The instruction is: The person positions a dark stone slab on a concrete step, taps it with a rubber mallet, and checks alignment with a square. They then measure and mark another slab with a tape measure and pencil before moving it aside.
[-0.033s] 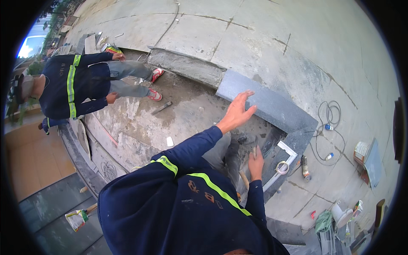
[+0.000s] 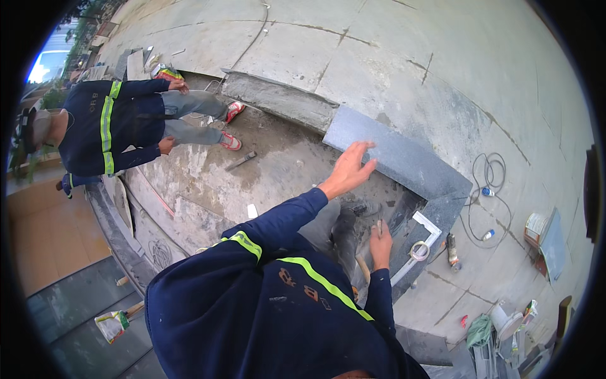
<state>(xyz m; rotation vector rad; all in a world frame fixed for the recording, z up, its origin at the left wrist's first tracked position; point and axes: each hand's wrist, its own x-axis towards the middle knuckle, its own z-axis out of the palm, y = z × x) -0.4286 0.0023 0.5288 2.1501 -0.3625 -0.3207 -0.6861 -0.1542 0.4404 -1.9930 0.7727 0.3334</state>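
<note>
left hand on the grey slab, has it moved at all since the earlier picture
No. The left hand lies at the same spot on the near edge of the grey stone slab, fingers spread as before.

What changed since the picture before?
Nothing visibly changed. The left hand stays spread open at the edge of the long grey stone slab, and the right hand stays low beside the dark stone corner piece. The crouching person in the striped navy jacket has not moved.
</note>
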